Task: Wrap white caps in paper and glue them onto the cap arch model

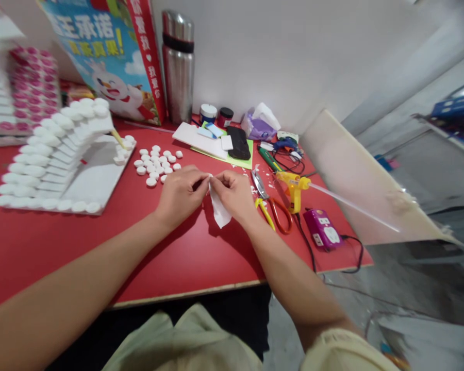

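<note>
Both hands meet over the red table (185, 263), pinching the top of a thin white sheet, tissue or cloth by its look (219, 208). My left hand (182, 195) has thumb and index finger closed at its upper edge. From the other side, my right hand (232, 189) pinches the same spot, and the loose end hangs below its fingers. Beyond my left hand lies a scattered group of small round white pieces (154, 164). Farther left stands a white stair-like model (58, 159), its curved edge lined with similar white pieces.
Scissors with orange handles (280, 214), yellow-handled pliers (263, 212), a yellow glue gun (294, 188) and a purple power box (324, 229) lie to the right. At the back stand a steel thermos (178, 67), a printed box (108, 56) and a tissue pack (260, 123).
</note>
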`<state>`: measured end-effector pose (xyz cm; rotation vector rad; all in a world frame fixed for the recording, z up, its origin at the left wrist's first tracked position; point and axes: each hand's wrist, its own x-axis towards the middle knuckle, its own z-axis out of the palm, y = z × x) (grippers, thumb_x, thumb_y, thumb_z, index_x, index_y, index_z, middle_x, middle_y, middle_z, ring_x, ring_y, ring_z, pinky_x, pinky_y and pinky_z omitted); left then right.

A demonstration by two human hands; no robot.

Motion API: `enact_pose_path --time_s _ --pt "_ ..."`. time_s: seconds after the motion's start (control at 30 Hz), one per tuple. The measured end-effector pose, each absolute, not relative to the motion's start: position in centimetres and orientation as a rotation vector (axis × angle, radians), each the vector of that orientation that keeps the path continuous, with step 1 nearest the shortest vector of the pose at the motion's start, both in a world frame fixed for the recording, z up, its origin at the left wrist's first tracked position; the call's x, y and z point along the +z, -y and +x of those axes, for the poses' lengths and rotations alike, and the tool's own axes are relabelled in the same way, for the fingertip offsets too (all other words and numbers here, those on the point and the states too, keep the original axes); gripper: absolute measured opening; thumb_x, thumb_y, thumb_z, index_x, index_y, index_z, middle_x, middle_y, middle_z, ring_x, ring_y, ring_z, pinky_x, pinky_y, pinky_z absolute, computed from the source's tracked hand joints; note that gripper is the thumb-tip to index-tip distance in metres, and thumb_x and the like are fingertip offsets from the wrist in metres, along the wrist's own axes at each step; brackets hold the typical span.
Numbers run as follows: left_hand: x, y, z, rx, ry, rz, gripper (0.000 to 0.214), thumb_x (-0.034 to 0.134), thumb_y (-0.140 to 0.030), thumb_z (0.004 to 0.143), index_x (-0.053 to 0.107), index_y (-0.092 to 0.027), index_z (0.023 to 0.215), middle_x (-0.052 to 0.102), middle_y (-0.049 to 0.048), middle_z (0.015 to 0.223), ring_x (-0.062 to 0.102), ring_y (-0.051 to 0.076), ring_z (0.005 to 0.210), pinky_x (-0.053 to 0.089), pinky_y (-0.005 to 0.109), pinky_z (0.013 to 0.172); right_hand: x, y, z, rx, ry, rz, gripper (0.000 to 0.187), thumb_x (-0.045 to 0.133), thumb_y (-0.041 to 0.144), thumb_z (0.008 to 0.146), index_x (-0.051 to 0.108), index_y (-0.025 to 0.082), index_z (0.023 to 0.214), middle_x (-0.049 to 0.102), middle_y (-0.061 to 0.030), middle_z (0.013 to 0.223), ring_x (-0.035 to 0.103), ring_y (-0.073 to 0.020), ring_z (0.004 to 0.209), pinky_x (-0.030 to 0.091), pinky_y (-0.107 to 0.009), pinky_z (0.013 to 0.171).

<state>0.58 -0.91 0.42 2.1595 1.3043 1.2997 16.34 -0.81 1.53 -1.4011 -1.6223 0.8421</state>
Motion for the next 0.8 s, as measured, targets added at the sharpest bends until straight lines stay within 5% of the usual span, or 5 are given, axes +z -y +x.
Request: enact_pose_path --time_s 0.4,0.57,0.8 --pt "0.3 1.1 0.5 1.255 -1.219 2.351 0.031 0.050 -0.028 0.101 0.079 -0.016 0.106 0.077 0.0139 0.105 0.070 0.024 0.095 0.053 0.036 0.086 1.3 0.6 16.9 0.908 1.572 -1.335 0.024 0.062 0.039 0.091 0.065 0.021 0.075 0.064 -0.0006 0.069 0.056 -0.0150 0.066 0.039 -0.027 0.060" --pt "0.9 0.7 0.5 1.296 -1.112 1.870 0.021 0.064 -0.030 0.093 0.081 -0.019 0.090 0.078 0.0081 0.089 0.069 0.020 0.080 0.056 0.033 0.078 1.1 0.5 17.2 0.904 1.597 -1.285 0.022 0.062 0.036 0.091 0.065 0.021 0.075 0.062 0.0002 0.067 0.053 -0.0145 0.062 0.038 -0.028 0.059" --pt "0.9 0.0 -0.1 1.133 -1.060 1.433 0.020 0.077 -0.033 0.080 0.083 -0.016 0.091 0.071 0.0035 0.069 0.061 0.015 0.060 0.052 0.030 0.059 1.8 0.9 17.4 0.757 1.833 -1.317 0.021 0.060 0.034 0.096 0.068 0.022 0.081 0.069 -0.0018 0.073 0.058 -0.0164 0.067 0.042 -0.030 0.067"
